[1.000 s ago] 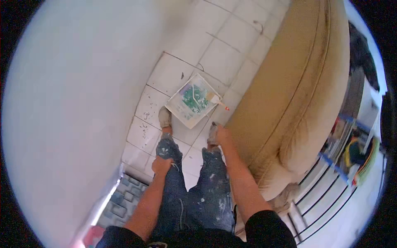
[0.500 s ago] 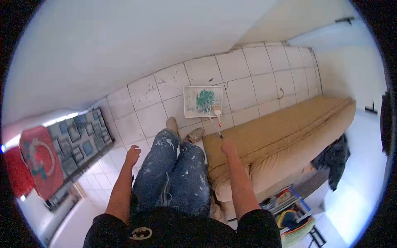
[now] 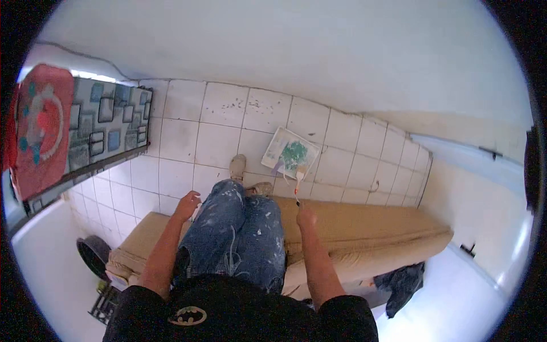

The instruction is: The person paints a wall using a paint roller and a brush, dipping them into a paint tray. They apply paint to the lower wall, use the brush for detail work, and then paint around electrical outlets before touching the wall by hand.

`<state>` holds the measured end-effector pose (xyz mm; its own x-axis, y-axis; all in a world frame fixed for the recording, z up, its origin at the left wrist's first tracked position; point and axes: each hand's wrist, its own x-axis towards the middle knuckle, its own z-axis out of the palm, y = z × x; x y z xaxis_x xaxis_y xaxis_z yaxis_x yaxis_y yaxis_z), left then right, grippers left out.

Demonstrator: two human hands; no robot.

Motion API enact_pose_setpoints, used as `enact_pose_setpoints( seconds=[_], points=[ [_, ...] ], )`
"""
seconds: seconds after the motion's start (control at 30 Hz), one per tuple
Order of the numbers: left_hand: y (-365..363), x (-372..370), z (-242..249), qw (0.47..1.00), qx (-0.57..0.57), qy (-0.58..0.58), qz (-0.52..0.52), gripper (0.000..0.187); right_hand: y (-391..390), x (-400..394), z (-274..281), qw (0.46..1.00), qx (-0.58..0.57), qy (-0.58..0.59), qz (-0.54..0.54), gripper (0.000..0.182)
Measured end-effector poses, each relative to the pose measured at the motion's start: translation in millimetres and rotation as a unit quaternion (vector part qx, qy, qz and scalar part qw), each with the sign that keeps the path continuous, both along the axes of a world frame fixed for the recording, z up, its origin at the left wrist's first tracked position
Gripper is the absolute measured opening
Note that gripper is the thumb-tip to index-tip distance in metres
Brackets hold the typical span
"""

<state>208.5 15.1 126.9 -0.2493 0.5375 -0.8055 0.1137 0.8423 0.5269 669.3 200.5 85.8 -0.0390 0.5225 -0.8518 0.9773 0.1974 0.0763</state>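
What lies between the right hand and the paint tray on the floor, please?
In the head view, only the paintbrush spans it: right hand holds its handle, bristles reaching the paint tray.

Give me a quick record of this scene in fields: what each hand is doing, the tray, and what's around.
right hand: raised over the tan couch, grips the end of a paintbrush handle
paintbrush: bristle end reaches toward the paint tray
paint tray: white, lies on the tiled floor, green paint inside
left hand: open, holds nothing, beside the left knee
jeans: blue, spattered with paint
couch: tan, runs across behind the legs
floor: white tiles, dark specks
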Motion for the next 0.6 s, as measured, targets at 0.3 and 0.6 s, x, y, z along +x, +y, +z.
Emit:
enact_pose_setpoints(
  seconds=[0.3, 0.6],
  points=[
    [-188, -2, -63, 0.987, -0.012, 0.137, 0.080, 0.028, 53, -92, -26, 0.996, -0.056, -0.011, 0.075, 0.049],
    [-122, 102, 41, 0.970, -0.139, 0.093, 0.177, 0.026, 70, -53, -77, 0.969, -0.013, 0.053, 0.242, 0.052]
  ],
)
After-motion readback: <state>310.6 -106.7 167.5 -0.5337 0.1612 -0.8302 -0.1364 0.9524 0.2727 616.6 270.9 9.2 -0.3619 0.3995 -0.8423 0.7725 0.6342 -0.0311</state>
